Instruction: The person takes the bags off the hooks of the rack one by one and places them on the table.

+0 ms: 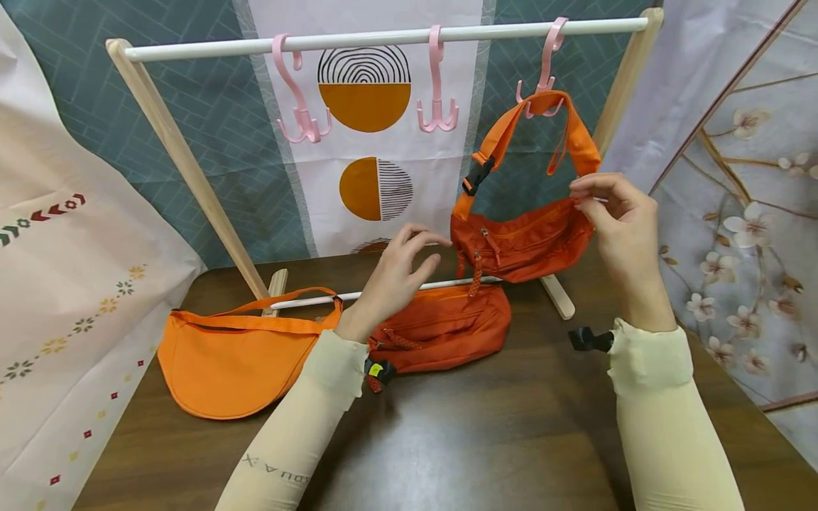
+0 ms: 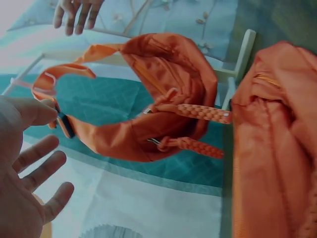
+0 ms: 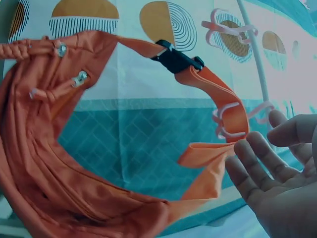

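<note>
A rust-orange waist bag (image 1: 520,241) hangs by its bright orange strap (image 1: 505,131) from the pink hook (image 1: 546,67) at the right of the rail. My right hand (image 1: 623,223) is raised at the bag's right end; in the right wrist view its fingers (image 3: 257,163) are loosely bent beside the strap, holding nothing. Lower, near the bag's left end, my left hand (image 1: 399,273) has its fingers spread, as the left wrist view also shows. Black buckle (image 3: 178,59) and braided zipper pulls (image 2: 203,113) hang free of both hands.
A second rust-orange bag (image 1: 441,326) lies on the brown table (image 1: 473,440) beneath my left hand. To its left lies a flat orange bag (image 1: 236,362). Two more pink hooks (image 1: 300,99) hang from the white rail (image 1: 371,42) on wooden legs. Patterned cloths enclose the sides and back.
</note>
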Tool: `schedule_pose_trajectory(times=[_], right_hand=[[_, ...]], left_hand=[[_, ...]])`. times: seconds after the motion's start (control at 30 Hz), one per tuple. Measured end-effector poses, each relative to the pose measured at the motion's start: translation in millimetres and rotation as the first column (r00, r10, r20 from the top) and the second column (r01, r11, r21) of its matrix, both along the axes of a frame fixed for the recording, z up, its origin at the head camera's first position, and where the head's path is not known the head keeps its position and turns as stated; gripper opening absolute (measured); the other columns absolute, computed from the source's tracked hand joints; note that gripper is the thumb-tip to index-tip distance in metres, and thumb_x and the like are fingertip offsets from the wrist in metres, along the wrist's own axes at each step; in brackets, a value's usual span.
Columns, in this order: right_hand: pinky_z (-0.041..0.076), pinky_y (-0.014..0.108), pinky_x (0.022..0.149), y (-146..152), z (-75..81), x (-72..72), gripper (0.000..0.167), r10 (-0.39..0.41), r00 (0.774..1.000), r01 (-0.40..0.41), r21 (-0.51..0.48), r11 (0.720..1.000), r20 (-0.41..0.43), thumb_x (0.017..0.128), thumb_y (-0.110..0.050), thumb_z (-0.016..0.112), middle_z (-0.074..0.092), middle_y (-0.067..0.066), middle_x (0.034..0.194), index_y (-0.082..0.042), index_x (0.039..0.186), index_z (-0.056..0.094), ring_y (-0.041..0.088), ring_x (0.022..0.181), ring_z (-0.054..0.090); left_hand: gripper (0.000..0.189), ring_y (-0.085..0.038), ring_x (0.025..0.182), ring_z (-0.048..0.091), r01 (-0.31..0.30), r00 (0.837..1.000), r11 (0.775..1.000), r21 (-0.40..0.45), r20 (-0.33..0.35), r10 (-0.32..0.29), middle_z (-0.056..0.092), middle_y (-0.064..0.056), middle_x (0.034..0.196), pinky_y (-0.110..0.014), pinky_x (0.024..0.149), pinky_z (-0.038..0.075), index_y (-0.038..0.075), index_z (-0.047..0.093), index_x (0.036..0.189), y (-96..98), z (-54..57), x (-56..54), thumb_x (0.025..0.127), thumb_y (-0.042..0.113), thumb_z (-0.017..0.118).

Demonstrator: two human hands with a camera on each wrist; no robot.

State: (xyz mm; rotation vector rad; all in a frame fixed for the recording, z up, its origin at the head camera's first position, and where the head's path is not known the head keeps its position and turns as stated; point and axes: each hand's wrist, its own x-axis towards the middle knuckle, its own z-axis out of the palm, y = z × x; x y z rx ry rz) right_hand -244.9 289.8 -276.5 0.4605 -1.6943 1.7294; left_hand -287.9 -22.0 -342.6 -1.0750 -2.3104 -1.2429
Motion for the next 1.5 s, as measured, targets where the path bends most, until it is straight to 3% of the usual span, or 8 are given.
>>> schedule_pose_trajectory(times=[0.2,0.37,0.53,0.67,0.87,1.2,1.5], right_hand=[[0.049,0.022,0.084,6.5,18.9,-10.2,0.029,-0.115,0.992,0.113,-0.034,0.993,-0.049,0.091,0.016,0.051,0.072,0.007,0.096,0.006,0.103,0.076,0.019,0.091,0.067],[0.048,0.024,0.081,9.7,34.7,-16.9,0.032,-0.210,0.975,0.207,-0.050,0.977,-0.072,0.089,0.016,0.048,0.072,0.006,0.094,0.003,0.098,0.077,0.021,0.088,0.067],[0.043,0.025,0.076,12.7,45.1,-23.0,0.035,-0.219,0.975,0.219,-0.007,0.976,-0.032,0.090,0.014,0.048,0.072,0.006,0.094,0.000,0.100,0.077,0.020,0.091,0.065],[0.044,0.025,0.076,14.6,53.1,-28.2,0.037,-0.225,0.974,0.226,0.014,0.974,-0.035,0.090,0.014,0.046,0.072,0.006,0.096,0.000,0.101,0.077,0.020,0.092,0.066],[0.045,0.025,0.081,14.7,69.3,-31.3,0.037,-0.294,0.955,0.297,0.116,0.948,-0.043,0.092,0.011,0.046,0.072,0.002,0.101,-0.003,0.106,0.077,0.017,0.097,0.066],[0.045,0.026,0.083,12.4,81.1,-35.6,0.037,-0.298,0.953,0.302,0.168,0.938,-0.048,0.092,0.009,0.046,0.071,-0.001,0.100,-0.005,0.107,0.077,0.017,0.098,0.065],[0.046,0.023,0.084,8.5,103.9,-41.6,0.040,-0.336,0.939,0.344,0.233,0.910,-0.077,0.091,0.008,0.044,0.068,-0.006,0.101,-0.009,0.108,0.077,0.011,0.099,0.062]], left_hand=[[0.023,-0.025,0.124,0.047,0.017,0.999,0.997,-0.071,-0.026,-0.019,0.049,-0.005,0.134,-0.041,0.099,0.043,0.016,0.069,0.128,5.6,19.7,-6.5,0.107,0.017,0.060],[0.020,-0.024,0.121,0.050,0.002,0.997,0.990,-0.139,-0.080,-0.013,0.051,-0.006,0.133,-0.044,0.101,0.042,0.016,0.071,0.123,16.1,28.0,-9.3,0.106,0.014,0.061],[0.021,-0.023,0.118,0.051,-0.014,0.989,0.987,-0.162,-0.145,-0.010,0.051,-0.007,0.133,-0.044,0.097,0.041,0.017,0.071,0.123,29.2,36.3,-10.7,0.105,0.012,0.062],[0.026,-0.025,0.121,0.050,-0.018,0.991,0.994,-0.109,-0.130,0.004,0.049,-0.009,0.137,-0.040,0.095,0.043,0.014,0.068,0.130,38.1,44.0,-14.3,0.105,0.011,0.062],[0.036,-0.028,0.132,0.046,-0.021,0.994,0.996,-0.089,-0.109,0.011,0.043,-0.010,0.147,-0.040,0.105,0.042,0.015,0.059,0.142,45.5,53.9,-18.9,0.106,0.014,0.061],[0.038,-0.024,0.135,0.043,-0.015,0.997,0.997,-0.070,-0.076,0.010,0.042,-0.009,0.148,-0.034,0.106,0.038,0.016,0.059,0.144,48.4,66.4,-25.7,0.107,0.015,0.061],[0.048,-0.021,0.134,0.045,-0.005,1.000,0.999,-0.047,-0.026,0.004,0.044,-0.009,0.149,-0.033,0.109,0.038,0.018,0.048,0.154,52.7,78.9,-31.2,0.107,0.020,0.060]])
